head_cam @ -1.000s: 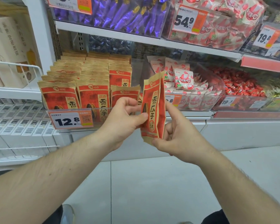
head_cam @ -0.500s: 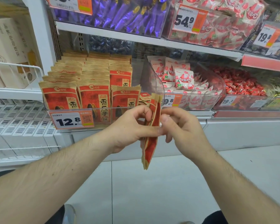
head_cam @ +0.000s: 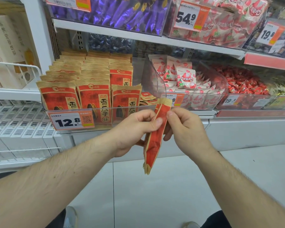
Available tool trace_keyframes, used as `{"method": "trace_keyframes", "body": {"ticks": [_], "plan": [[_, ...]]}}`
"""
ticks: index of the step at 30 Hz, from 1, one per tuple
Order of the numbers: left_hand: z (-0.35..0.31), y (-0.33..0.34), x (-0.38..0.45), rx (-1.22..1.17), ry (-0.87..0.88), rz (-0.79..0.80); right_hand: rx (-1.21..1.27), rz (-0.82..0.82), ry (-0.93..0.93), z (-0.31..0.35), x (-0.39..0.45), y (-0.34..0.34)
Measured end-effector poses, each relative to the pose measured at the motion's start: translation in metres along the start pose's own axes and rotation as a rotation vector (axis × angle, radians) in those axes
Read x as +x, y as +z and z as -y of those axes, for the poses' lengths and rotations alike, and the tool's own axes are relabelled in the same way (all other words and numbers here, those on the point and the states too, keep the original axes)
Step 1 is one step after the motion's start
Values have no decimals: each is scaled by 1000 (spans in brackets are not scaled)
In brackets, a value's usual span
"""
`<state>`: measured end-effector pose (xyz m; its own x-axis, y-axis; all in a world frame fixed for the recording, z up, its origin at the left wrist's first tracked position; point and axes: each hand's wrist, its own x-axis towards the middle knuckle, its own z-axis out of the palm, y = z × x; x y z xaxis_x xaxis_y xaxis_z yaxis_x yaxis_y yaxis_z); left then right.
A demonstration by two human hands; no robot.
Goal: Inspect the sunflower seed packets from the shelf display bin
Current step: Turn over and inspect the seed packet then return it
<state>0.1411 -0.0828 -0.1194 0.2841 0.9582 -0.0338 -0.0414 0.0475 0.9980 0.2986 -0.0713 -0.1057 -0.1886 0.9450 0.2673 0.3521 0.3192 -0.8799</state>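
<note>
On the left, the clear plastic display bin [head_cam: 82,111] is standing on the shelf with rows of upright red-and-tan paper sunflower seed packets [head_cam: 94,97] behind its front wall, which is carrying a white-and-orange price tag [head_cam: 72,120]. A few small flat packets [head_cam: 147,97] are lying in the bin's right-hand gap.

The left hand [head_cam: 135,129] is pinching the red-and-tan held packet [head_cam: 155,137] on its near face, thumb pressed against the upper half. The packet is hanging edge-on to the camera, in front of the bin and below its rim, top seal up and bottom seal pointing toward the floor. The right hand [head_cam: 184,129] is pinching the top portion from the other side, fingers curled. Both grips are closed on the packet.

For a sound inspection, the judgement is that the packet should be rotated about its long axis until a printed face is showing, with the grips kept on the seal margins so that no text is being covered. Light pressure is advisable, as the paper will likely crease.

The bin's front wall is just behind the hands. Open room is lying below and toward the person, above the pale tiled floor [head_cam: 155,195]. To the right, the clear bin of pink-and-white snack packs [head_cam: 187,96] is standing just beside.
</note>
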Motion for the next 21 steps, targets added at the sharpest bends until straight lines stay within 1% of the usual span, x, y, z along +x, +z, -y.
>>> {"method": "trace_keyframes", "body": {"ticks": [9, 21], "plan": [[1, 5, 0, -153, -75, 1, 118, 2, 77, 6, 2, -1], [-3, 3, 0, -193, -35, -61, 191, 140, 99, 5, 1, -4]]}}
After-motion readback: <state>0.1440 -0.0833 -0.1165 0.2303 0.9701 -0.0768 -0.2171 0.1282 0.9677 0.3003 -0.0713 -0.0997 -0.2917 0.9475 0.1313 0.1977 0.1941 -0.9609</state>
